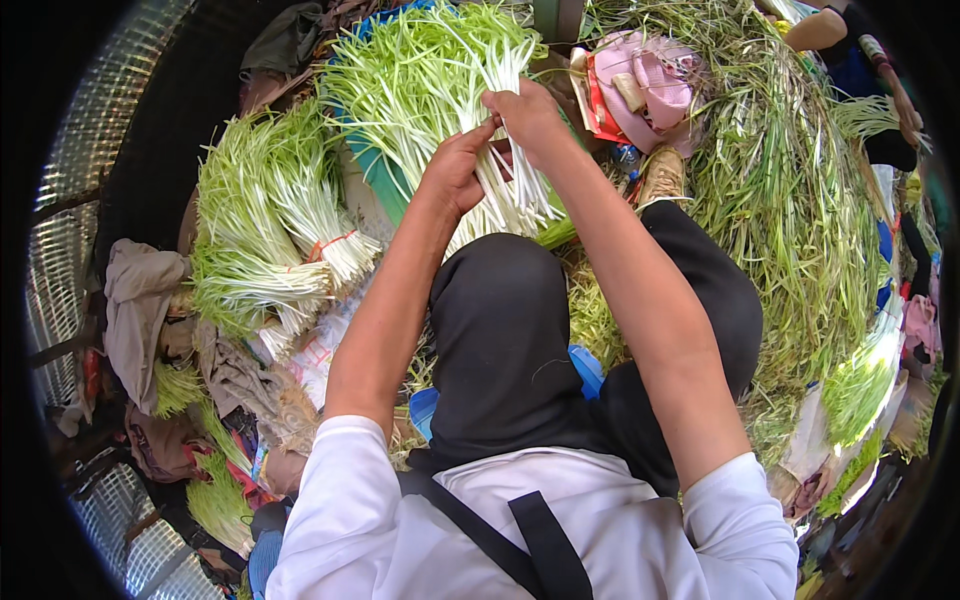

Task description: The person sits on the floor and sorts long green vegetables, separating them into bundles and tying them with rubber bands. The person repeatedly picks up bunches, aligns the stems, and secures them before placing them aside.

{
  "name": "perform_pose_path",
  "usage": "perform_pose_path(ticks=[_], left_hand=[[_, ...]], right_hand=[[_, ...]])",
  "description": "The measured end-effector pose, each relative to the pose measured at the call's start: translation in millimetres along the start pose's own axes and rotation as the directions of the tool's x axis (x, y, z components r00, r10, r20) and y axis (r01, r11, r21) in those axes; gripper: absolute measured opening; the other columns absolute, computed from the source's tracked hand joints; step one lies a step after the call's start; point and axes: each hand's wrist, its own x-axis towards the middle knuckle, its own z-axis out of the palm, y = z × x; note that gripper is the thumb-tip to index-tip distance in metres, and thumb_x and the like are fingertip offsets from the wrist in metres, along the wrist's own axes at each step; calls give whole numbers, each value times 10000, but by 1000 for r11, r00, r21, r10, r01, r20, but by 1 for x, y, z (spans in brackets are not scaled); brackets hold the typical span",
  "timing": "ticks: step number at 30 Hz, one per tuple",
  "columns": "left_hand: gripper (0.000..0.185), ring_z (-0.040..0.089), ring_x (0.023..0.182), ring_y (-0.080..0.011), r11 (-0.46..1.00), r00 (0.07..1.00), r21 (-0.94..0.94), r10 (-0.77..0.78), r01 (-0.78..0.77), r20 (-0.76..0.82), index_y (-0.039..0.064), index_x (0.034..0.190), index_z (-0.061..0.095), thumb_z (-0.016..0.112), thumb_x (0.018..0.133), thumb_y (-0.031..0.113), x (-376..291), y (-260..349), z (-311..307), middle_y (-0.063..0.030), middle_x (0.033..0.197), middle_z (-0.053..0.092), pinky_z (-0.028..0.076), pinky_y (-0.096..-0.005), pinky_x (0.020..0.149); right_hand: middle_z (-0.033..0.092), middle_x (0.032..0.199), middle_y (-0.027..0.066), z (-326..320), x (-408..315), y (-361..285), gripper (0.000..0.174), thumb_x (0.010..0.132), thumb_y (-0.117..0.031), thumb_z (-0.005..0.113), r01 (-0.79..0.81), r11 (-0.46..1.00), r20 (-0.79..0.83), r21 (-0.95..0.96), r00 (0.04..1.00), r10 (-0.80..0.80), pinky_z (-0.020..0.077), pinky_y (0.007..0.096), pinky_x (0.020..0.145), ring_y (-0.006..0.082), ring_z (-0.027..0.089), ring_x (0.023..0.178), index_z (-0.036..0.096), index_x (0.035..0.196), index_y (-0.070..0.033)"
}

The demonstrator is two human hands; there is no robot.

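A large heap of long green stalks with white stems (405, 97) lies in front of me on a green and blue surface. Above its right side my right hand (529, 120) grips a small bunch of white stems (529, 184), roots end hanging down. My left hand (459, 165) is beside it, thumb and fingertips against the same stems; how firmly it holds them is partly hidden. Left of the heap lie bundles of the same stalks (330, 247), some tied with a red band.
Loose grassy trimmings (772, 225) are piled at the right. A pink cloth (660, 82) lies at the upper right, near my shoe. Another person's hand (907, 124) holds pale stems at the far right. Grey cloth (142, 307) hangs at the left.
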Motion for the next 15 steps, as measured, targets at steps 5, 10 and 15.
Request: perform_pose_path(ticks=[5,10,15], left_hand=[[323,730,992,-237,990,999,-135,37,-39,-21,59,1330,610,509,1112,275,3,3,20,-103,1176,727,602,-412,928],[478,713,1070,-262,984,995,-167,72,-60,64,90,1374,591,556,1080,465,-10,12,30,-98,1235,714,605,-464,923],[444,731,819,-288,1000,999,-19,4,-5,-32,26,1229,657,736,989,391,-18,24,32,-141,1021,737,634,-480,761]], right_hand=[[717,1083,264,-5,-5,2,532,910,-518,649,122,860,12,-495,991,-134,480,538,935,466,661,1049,691,1013,2],[726,985,222,-6,1,9,599,1024,-565,493,249,828,123,-502,968,-216,533,532,830,398,699,928,669,1062,6],[621,738,72,-18,-2,1,517,1046,-547,543,-104,984,383,-145,911,153,479,364,456,165,594,565,637,1023,-39]])
